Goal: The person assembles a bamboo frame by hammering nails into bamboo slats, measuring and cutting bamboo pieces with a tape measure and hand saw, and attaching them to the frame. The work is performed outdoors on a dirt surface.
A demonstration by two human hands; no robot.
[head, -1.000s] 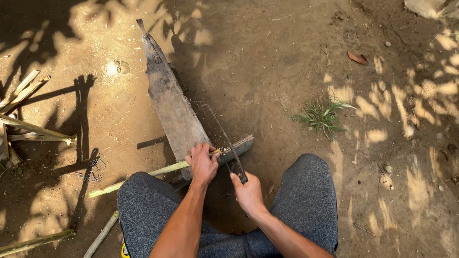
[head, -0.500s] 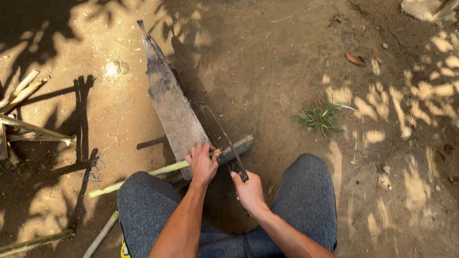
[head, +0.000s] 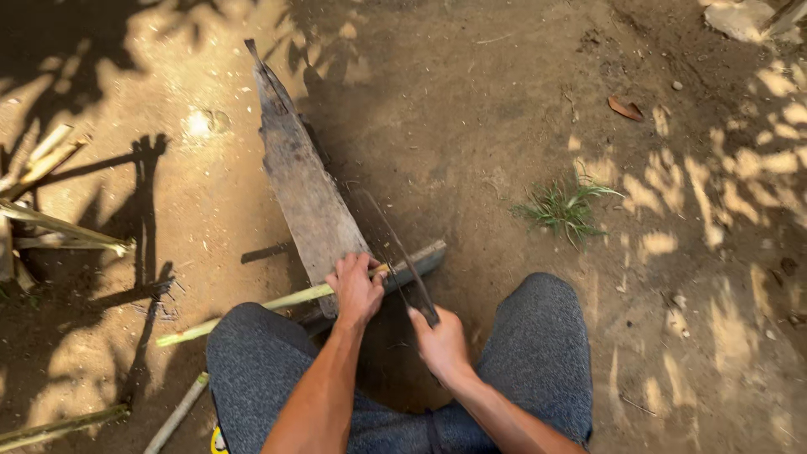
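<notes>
Seated on bare dirt; left hand (head: 356, 290) clenched around a pale bamboo strip (head: 252, 308) laid across a weathered wooden plank (head: 303, 189); right hand (head: 440, 343) closed on the handle of a long dark knife (head: 399, 252), blade crossing the strip just beside the left fingers; grass tuft (head: 563, 208) well apart.

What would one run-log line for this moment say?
left hand: holds bamboo stick on wooden plank | right hand: grips knife | ground: dirt
</notes>
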